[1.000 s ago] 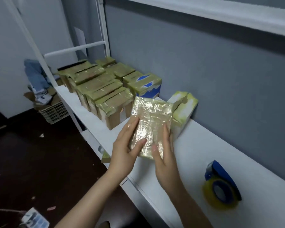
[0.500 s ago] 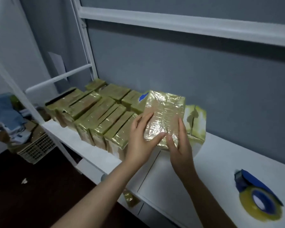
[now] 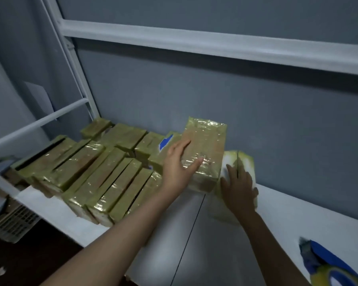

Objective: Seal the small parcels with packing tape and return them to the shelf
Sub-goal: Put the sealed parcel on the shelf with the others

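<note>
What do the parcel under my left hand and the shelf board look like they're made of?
The parcel under the left hand looks like brown cardboard wrapped in glossy yellowish plastic tape: wrinkles and bright glints cover its face. The shelf board looks like smooth white laminate or painted board, with a soft sheen and one thin seam; its core is hidden.

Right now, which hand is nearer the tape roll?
Right. The right hand rests on the white pack up-left of the tape roll; the left hand is farther left, on the wrapped parcel.
</note>
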